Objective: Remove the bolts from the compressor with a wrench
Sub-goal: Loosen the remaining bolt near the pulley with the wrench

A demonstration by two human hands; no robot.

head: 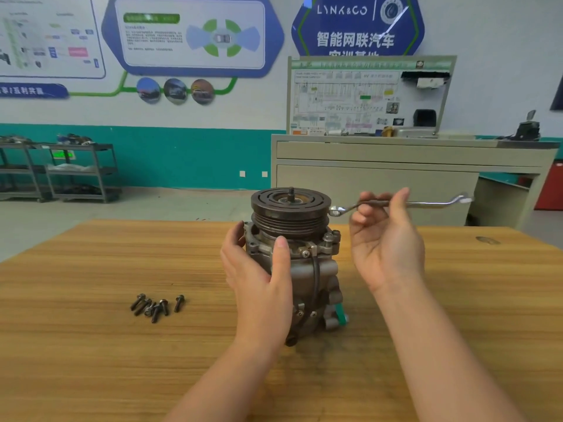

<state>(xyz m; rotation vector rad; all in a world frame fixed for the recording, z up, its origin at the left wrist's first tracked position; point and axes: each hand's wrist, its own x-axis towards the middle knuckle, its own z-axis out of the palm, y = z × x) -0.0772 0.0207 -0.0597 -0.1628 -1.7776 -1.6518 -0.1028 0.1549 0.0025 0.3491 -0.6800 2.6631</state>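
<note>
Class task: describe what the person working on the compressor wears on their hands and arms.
Nothing shows on either one: the left hand and right hand are bare, without gloves, rings or a watch. Both forearms are bare to the frame's edge; no sleeves show.

The left hand (259, 269) covers the near left flank of the compressor (307, 269), so any bolts there are out of sight. Behind the right hand (385, 239) the middle of the wrench (402, 203) shaft disappears. Both forearms run off the bottom edge. The loose bolts (157, 304) left of the hands overlap, too small to count surely.
</note>
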